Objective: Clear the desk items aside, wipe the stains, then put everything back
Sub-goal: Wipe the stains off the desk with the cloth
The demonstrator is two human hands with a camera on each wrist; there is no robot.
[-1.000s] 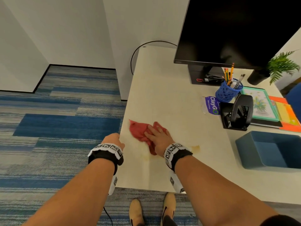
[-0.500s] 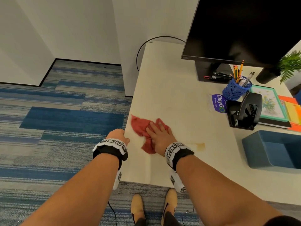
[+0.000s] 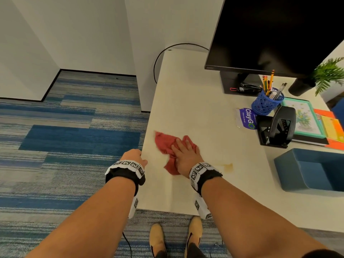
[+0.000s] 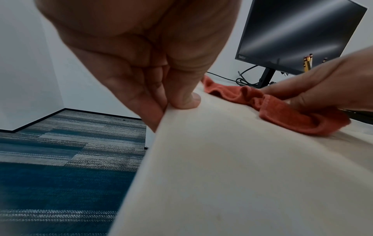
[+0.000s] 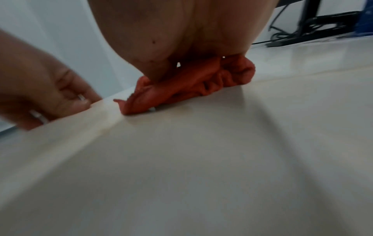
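Head view: right hand (image 3: 186,157) flat, fingers straight, pressing crumpled red cloth (image 3: 167,144) onto pale beige desk (image 3: 201,112), near its left edge.
Left hand (image 3: 133,157): thumb on top, fingers curled under, clamping desk edge.
Stain: yellowish smear (image 3: 226,166) just right of right wrist.

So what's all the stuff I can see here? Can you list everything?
desk: one, cream, centre
rag: one, red, near desk's left edge
stain: one, yellowish, right of rag
monitor: one, black, back right
pen cup: one, blue, holding pencils, by monitor stand
hole punch: one, black, in front of cup
tray: one, blue, right front
plant: one, green, far right
carpet: blue-grey, floor left
left hand: grips desk edge
right hand: presses rag flat
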